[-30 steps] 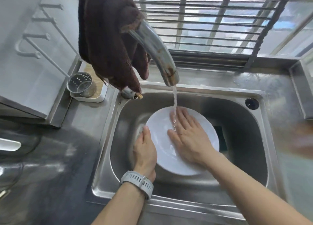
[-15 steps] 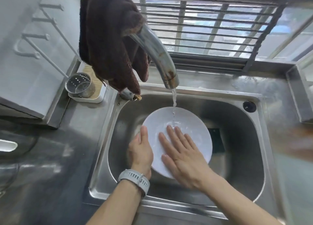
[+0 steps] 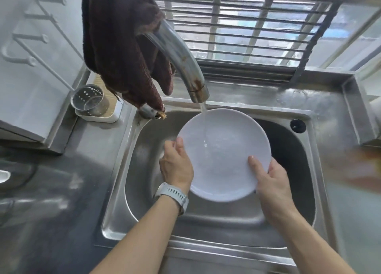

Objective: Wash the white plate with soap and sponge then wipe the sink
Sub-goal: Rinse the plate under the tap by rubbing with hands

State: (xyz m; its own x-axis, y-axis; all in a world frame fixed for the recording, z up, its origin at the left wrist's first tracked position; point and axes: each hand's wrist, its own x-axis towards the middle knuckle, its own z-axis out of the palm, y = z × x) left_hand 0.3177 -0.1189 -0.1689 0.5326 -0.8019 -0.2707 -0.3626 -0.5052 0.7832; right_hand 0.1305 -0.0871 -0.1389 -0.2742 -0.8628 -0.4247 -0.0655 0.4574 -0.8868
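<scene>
The white plate (image 3: 223, 154) is held over the basin of the sink (image 3: 226, 228), tilted up toward the camera, with water from the faucet (image 3: 181, 61) running onto its upper face. The left hand (image 3: 176, 166) grips its left edge, thumb lying on the face and fingers hidden behind the rim. The right hand (image 3: 272, 183) grips the lower right edge in the same way, thumb on top. So each grip is closed on the plate, and neither holds a sponge.

This reads as a rinse under the tap; no suds show on the plate, so I cannot tell whether it is a first wetting or the final rinse. A dark shape deep in the basin behind the plate may be the sponge, but it is too hidden to say.

A brown cloth (image 3: 123, 47) hangs over the faucet neck. A perforated metal cup (image 3: 90, 99) stands in a white tray on the desk at the left.

The next move probably calls for freeing one hand while the other steadies the wet, slippery plate.
</scene>
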